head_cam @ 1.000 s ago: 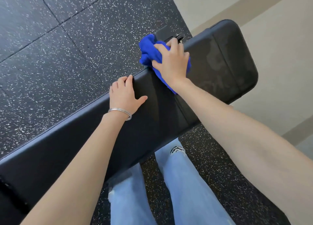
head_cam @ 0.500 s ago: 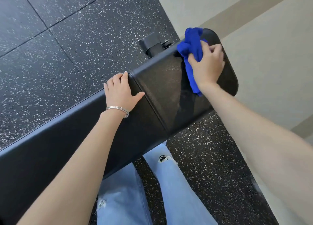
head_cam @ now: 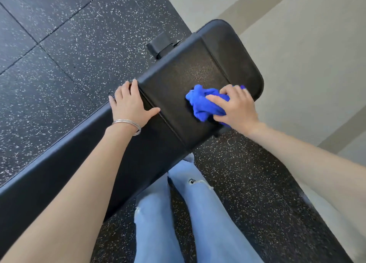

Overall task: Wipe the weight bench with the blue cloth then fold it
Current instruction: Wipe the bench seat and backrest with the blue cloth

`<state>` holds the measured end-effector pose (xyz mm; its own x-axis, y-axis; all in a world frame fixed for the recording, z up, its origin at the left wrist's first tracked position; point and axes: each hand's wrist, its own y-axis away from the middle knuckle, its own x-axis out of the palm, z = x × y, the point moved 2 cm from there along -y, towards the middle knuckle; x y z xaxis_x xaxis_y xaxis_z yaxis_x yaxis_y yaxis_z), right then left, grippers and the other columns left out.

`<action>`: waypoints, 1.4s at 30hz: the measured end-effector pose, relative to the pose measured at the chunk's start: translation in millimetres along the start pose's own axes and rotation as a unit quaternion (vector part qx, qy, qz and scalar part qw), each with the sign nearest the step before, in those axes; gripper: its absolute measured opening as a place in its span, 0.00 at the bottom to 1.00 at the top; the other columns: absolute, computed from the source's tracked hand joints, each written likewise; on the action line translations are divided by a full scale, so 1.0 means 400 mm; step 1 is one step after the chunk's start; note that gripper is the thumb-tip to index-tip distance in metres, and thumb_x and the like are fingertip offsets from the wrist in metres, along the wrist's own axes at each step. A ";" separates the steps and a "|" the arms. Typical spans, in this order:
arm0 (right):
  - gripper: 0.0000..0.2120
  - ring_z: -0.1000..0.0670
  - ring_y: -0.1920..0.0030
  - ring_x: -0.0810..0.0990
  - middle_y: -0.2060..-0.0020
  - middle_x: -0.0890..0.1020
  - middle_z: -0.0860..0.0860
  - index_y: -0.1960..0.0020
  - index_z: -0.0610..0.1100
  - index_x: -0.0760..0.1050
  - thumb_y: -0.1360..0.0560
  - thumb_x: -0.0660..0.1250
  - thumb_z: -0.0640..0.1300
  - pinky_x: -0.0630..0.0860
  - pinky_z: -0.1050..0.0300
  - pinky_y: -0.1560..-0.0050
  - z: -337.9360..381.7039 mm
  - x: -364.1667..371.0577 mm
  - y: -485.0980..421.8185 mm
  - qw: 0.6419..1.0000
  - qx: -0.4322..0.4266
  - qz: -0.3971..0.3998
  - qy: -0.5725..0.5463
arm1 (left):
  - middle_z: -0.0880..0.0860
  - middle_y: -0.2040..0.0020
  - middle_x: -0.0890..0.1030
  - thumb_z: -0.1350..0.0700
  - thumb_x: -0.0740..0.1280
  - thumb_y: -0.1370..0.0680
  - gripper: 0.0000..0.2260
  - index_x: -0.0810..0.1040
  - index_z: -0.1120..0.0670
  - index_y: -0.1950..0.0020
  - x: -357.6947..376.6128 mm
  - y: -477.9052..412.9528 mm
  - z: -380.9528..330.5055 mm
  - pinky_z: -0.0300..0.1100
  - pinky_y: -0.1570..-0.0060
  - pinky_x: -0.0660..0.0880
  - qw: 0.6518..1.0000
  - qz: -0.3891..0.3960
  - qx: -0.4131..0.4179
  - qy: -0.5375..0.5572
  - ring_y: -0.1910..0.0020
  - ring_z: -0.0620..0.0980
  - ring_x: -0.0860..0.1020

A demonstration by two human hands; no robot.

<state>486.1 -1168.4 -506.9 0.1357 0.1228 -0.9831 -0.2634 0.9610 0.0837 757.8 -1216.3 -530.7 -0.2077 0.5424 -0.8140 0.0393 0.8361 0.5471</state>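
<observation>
Wiping is under way and the folding has not begun: your right hand [head_cam: 236, 108] presses a bunched, bright blue cloth [head_cam: 206, 104] against the short, rounded seat pad [head_cam: 178, 80] of the black vinyl-padded weight bench, near that pad's near edge, with your fingers closed over the fabric and the thumb stretched forward across it. Your left hand [head_cam: 129, 104] lies spread and flat, holding nothing, on the far edge of the bench just where the seat pad meets the long black back pad [head_cam: 49, 175], bracing you; a thin silver bangle [head_cam: 127, 124] circles that wrist. You stand close against the near side of the bench in light blue ripped jeans [head_cam: 158, 223] on black rubber gym flooring flecked with white [head_cam: 69, 44], with a pale beige floor surface [head_cam: 307, 54] beyond the bench end. A black frame bracket [head_cam: 161, 44] juts from under the far side of the seat pad. How much of the upholstery is already clean cannot be read from the surface, though a dull patch shows on the seat pad beyond the cloth. By this view, you are mid-wipe at the seat end; the long back pad may still need passes, and the cloth, crumpled in a wad, still has to be spread and folded.
</observation>
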 end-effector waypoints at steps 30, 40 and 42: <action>0.21 0.39 0.45 0.70 0.41 0.70 0.43 0.35 0.52 0.70 0.28 0.66 0.48 0.72 0.44 0.51 0.160 0.045 0.060 0.820 0.563 -0.054 -0.084 | 0.58 0.24 0.55 0.40 0.72 0.32 0.48 0.49 0.57 0.24 -0.012 -0.011 0.011 0.61 0.29 0.55 0.999 0.048 0.021 -0.009 0.27 0.64 0.57; 0.19 0.43 0.61 0.81 0.56 0.83 0.48 0.50 0.59 0.80 0.37 0.70 0.40 0.74 0.53 0.64 0.118 0.034 0.082 0.988 0.088 -0.050 0.119 | 0.61 0.25 0.57 0.40 0.71 0.31 0.46 0.50 0.57 0.24 -0.019 -0.042 -0.063 0.60 0.28 0.54 0.997 0.017 0.072 -0.014 0.27 0.63 0.57; 0.20 0.42 0.59 0.81 0.54 0.83 0.48 0.49 0.60 0.80 0.35 0.69 0.38 0.74 0.52 0.63 0.060 0.023 0.074 0.981 0.126 -0.041 0.143 | 0.62 0.25 0.58 0.40 0.70 0.30 0.45 0.50 0.57 0.24 -0.020 -0.052 -0.069 0.60 0.28 0.55 0.998 0.017 0.064 -0.017 0.27 0.63 0.58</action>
<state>502.6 -1132.7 -509.3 -0.1362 0.0022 -0.9907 -0.0129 0.9999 0.0040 731.6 -1240.4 -530.2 -0.1708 0.5715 -0.8027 0.1708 0.8195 0.5471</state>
